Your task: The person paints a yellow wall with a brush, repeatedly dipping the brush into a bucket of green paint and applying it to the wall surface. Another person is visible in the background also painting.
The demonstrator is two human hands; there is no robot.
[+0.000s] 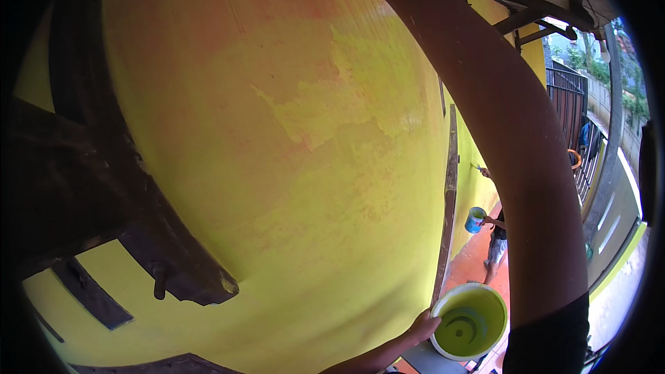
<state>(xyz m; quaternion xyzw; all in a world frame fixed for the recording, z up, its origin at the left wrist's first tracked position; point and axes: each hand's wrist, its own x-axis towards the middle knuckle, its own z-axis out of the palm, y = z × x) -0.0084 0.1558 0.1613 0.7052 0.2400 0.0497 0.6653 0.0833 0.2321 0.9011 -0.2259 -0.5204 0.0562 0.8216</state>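
My left hand (423,326) grips the rim of a round paint bucket (440,347), its thumb over the edge. Yellow-green paint coats the inside of the bucket. Bare from its dark sleeve upward, my right arm (524,150) reaches across the view to the top edge. The right hand lies beyond that edge, so whatever it may hold is hidden. Before me rises a wall (291,176) with uneven yellow-green paint. Orange-pink tones show through its upper part, and brighter yellow patches with ragged edges cover some of the middle.
Dark wooden beams (171,239) jut out at left. A narrow wooden post (449,202) runs along the wall's right side. Below, another person's hand (486,172) holds a brush against a wall; their other hand holds a blue paint can (475,221). Roof timbers (519,21) hang at upper right.
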